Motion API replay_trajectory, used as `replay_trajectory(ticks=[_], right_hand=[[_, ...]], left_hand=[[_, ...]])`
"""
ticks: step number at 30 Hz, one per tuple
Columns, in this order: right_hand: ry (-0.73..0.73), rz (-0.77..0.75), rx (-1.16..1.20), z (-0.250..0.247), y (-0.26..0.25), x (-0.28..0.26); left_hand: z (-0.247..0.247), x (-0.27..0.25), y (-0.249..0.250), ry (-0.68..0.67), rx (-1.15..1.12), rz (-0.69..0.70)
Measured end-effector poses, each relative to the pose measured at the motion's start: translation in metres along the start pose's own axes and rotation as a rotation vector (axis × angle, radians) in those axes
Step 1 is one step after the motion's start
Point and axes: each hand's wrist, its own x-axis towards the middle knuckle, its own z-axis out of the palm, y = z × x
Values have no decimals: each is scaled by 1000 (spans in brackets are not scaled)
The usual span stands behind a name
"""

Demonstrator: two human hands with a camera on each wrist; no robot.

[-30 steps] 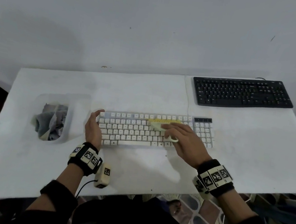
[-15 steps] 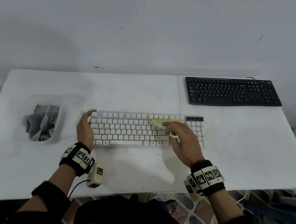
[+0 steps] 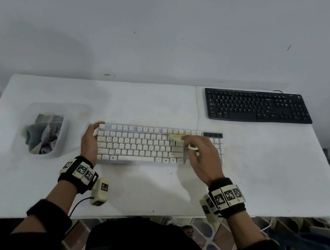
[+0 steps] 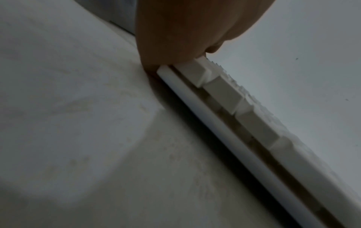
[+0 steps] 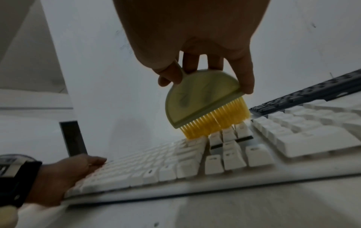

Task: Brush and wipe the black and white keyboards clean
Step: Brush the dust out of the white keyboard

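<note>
Little has moved since the earlier frames: the brush (image 5: pixel 203 104) is kept at the upper key rows of the white keyboard (image 3: pixel 145 145), right of centre, and its yellow bristles are pressed onto the keycaps as before. Only the whole view has shifted slightly with the head.

At the left of the tabletop (image 3: pixel 260 172) a translucent container (image 3: pixel 62 130) is seen, and crumpled grey cloths (image 3: pixel 42 133) are held inside it; how many cloths cannot be told.

The right hand (image 3: pixel 202 156) is clamped on the brush, the pale green half-round handle being pinched between thumb and fingers, as the right wrist view shows. The left hand (image 3: pixel 90 141) is laid against the left end of the white keyboard, with the thumb over the upper corner and the heel on the tabletop; its fingers are relaxed and nothing is gripped. In the left wrist view a fingertip (image 4: pixel 175 46) is pressed on the edge of the keyboard.

The black keyboard (image 3: pixel 257 106) lies well apart at the far right corner, near the wall (image 3: pixel 175 29), untouched. Marker bands are worn on both wrists.
</note>
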Motion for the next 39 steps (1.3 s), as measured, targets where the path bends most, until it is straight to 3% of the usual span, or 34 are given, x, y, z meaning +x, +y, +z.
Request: replay_trajectory(ticks=[3,7,11,14,18,24,30,34,39], right_hand=[[78,53,56,-3,-2,5],[31,65,70,-1,-3,6],[115,139,25,-10,9,5],[136,44,-20,-6,7,3],[34,-106,-38,7,9,0],[6,-127,-42,-4,24,-11],[142,-57,5,-12,12,-12],[21,-148,-3,-8,6,-12],[152,1,-15,-11,20,-15]], left_hand=[[0,-1,2,-16,-37,-26],[1,-3,5,-10,-52,-36],[2,0,4,6,-25,-35],[2,0,5,10,10,-37],[5,-3,9,41,32,-9],[7,-10,9,77,6,11],[5,-18,11,75,-30,-21],[2,-17,5,33,-55,-42],[0,-9,2,-19,-58,-62]])
